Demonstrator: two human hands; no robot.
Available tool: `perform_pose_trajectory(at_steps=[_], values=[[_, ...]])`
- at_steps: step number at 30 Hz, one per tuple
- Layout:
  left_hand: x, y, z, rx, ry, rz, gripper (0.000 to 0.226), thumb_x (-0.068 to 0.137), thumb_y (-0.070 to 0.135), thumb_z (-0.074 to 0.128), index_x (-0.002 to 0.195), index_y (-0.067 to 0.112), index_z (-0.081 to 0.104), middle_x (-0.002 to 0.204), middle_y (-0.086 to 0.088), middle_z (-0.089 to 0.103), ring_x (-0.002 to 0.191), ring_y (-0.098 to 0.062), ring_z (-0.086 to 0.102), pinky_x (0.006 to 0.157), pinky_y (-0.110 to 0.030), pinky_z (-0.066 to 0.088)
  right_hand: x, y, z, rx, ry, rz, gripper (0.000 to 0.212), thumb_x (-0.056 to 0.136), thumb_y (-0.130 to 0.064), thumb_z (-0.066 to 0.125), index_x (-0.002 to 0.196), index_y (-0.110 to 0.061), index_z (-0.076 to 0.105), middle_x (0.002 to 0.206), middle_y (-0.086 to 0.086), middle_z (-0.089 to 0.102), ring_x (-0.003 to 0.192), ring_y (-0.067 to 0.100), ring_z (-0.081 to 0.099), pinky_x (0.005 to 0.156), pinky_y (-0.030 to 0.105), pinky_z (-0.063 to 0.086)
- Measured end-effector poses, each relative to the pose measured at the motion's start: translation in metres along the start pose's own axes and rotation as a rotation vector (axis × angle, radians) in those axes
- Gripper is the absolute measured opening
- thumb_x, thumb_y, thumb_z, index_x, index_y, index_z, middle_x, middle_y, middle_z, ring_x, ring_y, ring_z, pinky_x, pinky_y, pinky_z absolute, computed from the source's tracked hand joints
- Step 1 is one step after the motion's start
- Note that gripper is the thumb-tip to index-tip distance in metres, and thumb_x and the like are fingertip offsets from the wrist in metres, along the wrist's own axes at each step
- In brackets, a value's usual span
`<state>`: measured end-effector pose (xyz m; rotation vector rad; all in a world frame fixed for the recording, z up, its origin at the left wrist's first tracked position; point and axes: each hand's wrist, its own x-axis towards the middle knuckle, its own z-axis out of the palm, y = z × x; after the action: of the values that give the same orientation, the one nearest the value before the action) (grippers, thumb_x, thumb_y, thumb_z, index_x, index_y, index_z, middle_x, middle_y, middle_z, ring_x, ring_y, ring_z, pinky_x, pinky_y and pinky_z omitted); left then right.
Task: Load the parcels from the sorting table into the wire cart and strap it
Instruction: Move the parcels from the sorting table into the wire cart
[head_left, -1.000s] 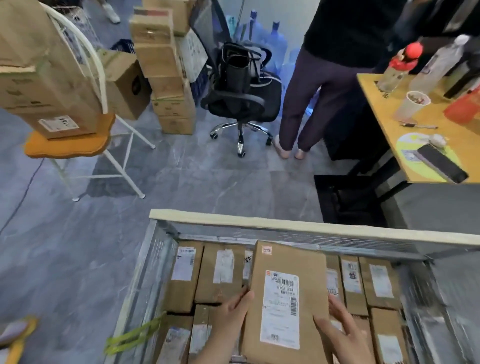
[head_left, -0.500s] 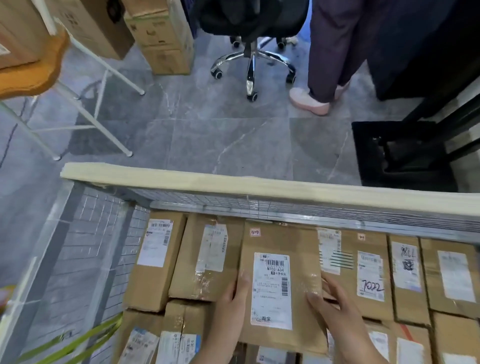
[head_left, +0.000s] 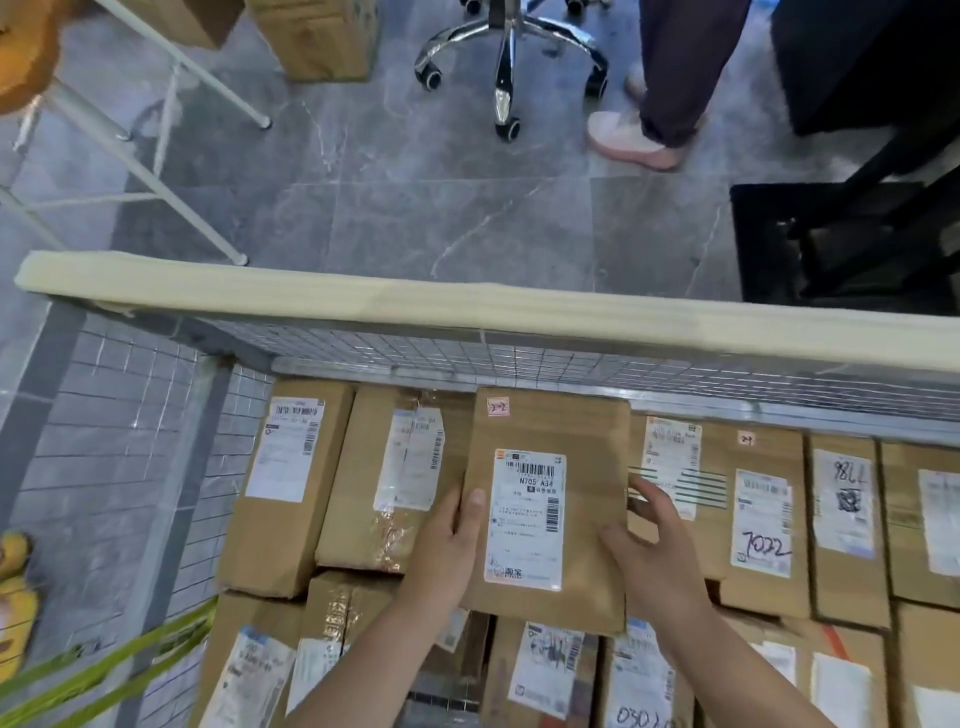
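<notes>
The left hand (head_left: 447, 551) and right hand (head_left: 652, 556) grip a parcel (head_left: 550, 431) by its sides, seating it atop boxes (head_left: 291, 519) already filling the cart (head_left: 467, 306). The strap (head_left: 104, 670) hangs loose; strapping is left to do.

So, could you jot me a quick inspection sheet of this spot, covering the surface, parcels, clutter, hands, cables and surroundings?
Surface: grey tiled floor; no sorting table in view.
Job's things: wire cart with a padded top rail, packed with labelled parcels; N705 A34 parcel lies on top of them; parcel marked 7022 is to its right; green strap runs by the cart's left wall.
Clutter: cardboard box on the floor.
Hands: left hand grips the top parcel's left edge; right hand holds its right edge.
Cables: nothing seen.
Surroundings: office chair base, a person's shoe, white chair legs.
</notes>
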<state>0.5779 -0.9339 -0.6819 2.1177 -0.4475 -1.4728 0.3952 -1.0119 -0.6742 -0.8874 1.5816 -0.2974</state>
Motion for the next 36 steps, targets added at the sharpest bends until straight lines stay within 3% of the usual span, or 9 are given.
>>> perform_pose_trajectory(at_steps=[5, 9, 14, 20, 22, 24, 28, 32, 36], values=[[-0.002, 0.007, -0.001, -0.009, 0.034, 0.006, 0.015, 0.103, 0.041, 0.04, 0.113, 0.046, 0.05, 0.097, 0.03, 0.056, 0.089, 0.014, 0.053, 0.065, -0.002, 0.043, -0.004, -0.005, -0.003, -0.024, -0.037, 0.044, 0.052, 0.094, -0.008, 0.062, 0.14, -0.029, 0.047, 0.127, -0.006, 0.055, 0.104, 0.008, 0.061, 0.07, 0.021, 0.052], [-0.006, 0.002, -0.003, 0.018, 0.059, 0.056, 0.044, 0.101, 0.048, 0.038, 0.137, 0.026, 0.051, 0.128, 0.014, 0.057, 0.121, -0.008, 0.053, 0.098, -0.025, 0.045, -0.017, -0.005, -0.003, -0.108, -0.036, 0.057, 0.054, 0.092, -0.015, 0.067, 0.142, -0.02, 0.047, 0.135, 0.002, 0.056, 0.118, 0.017, 0.054, 0.098, 0.037, 0.049], [-0.027, -0.012, -0.017, 0.127, 0.037, 0.092, 0.051, 0.104, 0.041, 0.038, 0.152, 0.024, 0.035, 0.153, 0.011, 0.035, 0.143, -0.009, 0.031, 0.119, -0.032, 0.026, -0.049, -0.001, 0.002, -0.146, 0.03, 0.128, 0.063, 0.092, -0.024, 0.067, 0.146, -0.011, 0.038, 0.131, 0.006, 0.054, 0.103, 0.017, 0.049, 0.092, 0.032, 0.041], [-0.07, -0.005, -0.046, 0.196, -0.01, 0.214, 0.049, 0.105, 0.037, 0.039, 0.152, 0.028, 0.033, 0.156, 0.014, 0.03, 0.144, -0.008, 0.028, 0.119, -0.028, 0.023, -0.109, -0.025, 0.022, -0.316, 0.127, 0.003, 0.053, 0.098, -0.027, 0.057, 0.143, -0.006, 0.038, 0.124, 0.007, 0.059, 0.091, 0.016, 0.054, 0.065, 0.014, 0.039], [-0.093, 0.009, -0.064, 0.222, -0.05, 0.309, 0.048, 0.105, 0.035, 0.039, 0.152, 0.029, 0.033, 0.159, 0.014, 0.026, 0.146, -0.006, 0.024, 0.123, -0.034, 0.02, -0.136, -0.045, 0.026, -0.411, 0.088, -0.057, 0.053, 0.099, -0.023, 0.056, 0.146, -0.008, 0.037, 0.134, 0.006, 0.055, 0.109, 0.019, 0.056, 0.078, 0.01, 0.037], [-0.123, 0.03, -0.09, 0.238, -0.1, 0.408, 0.047, 0.105, 0.031, 0.04, 0.151, 0.028, 0.034, 0.158, 0.015, 0.026, 0.145, -0.003, 0.024, 0.123, -0.033, 0.02, -0.173, -0.075, 0.024, -0.506, 0.054, -0.118, 0.053, 0.099, -0.025, 0.056, 0.146, -0.011, 0.037, 0.146, 0.004, 0.047, 0.127, 0.02, 0.049, 0.09, 0.019, 0.034], [-0.195, 0.085, -0.153, 0.317, -0.086, 0.594, 0.044, 0.105, 0.025, 0.043, 0.148, 0.022, 0.04, 0.148, 0.016, 0.033, 0.14, -0.003, 0.028, 0.115, -0.019, 0.017, -0.268, -0.142, 0.008, -0.544, 0.116, -0.178, 0.05, 0.098, -0.029, 0.057, 0.143, -0.01, 0.043, 0.146, 0.005, 0.046, 0.124, 0.02, 0.05, 0.087, 0.023, 0.041], [-0.269, 0.144, -0.198, 0.419, -0.124, 0.789, 0.036, 0.104, 0.021, 0.045, 0.14, 0.019, 0.051, 0.148, 0.01, 0.04, 0.138, -0.011, 0.038, 0.115, -0.022, 0.025, -0.371, -0.182, -0.003, -0.557, 0.265, -0.294, 0.044, 0.096, -0.029, 0.06, 0.136, -0.011, 0.05, 0.138, 0.006, 0.054, 0.123, 0.019, 0.052, 0.1, 0.031, 0.04], [-0.356, 0.2, -0.207, 0.559, -0.182, 1.057, 0.032, 0.102, 0.016, 0.048, 0.131, 0.014, 0.06, 0.147, 0.004, 0.046, 0.137, -0.012, 0.039, 0.107, -0.013, 0.022, -0.459, -0.191, -0.001, -0.615, 0.375, -0.301, 0.044, 0.096, -0.027, 0.058, 0.136, -0.012, 0.048, 0.135, 0.002, 0.053, 0.12, 0.02, 0.052, 0.096, 0.03, 0.042]])
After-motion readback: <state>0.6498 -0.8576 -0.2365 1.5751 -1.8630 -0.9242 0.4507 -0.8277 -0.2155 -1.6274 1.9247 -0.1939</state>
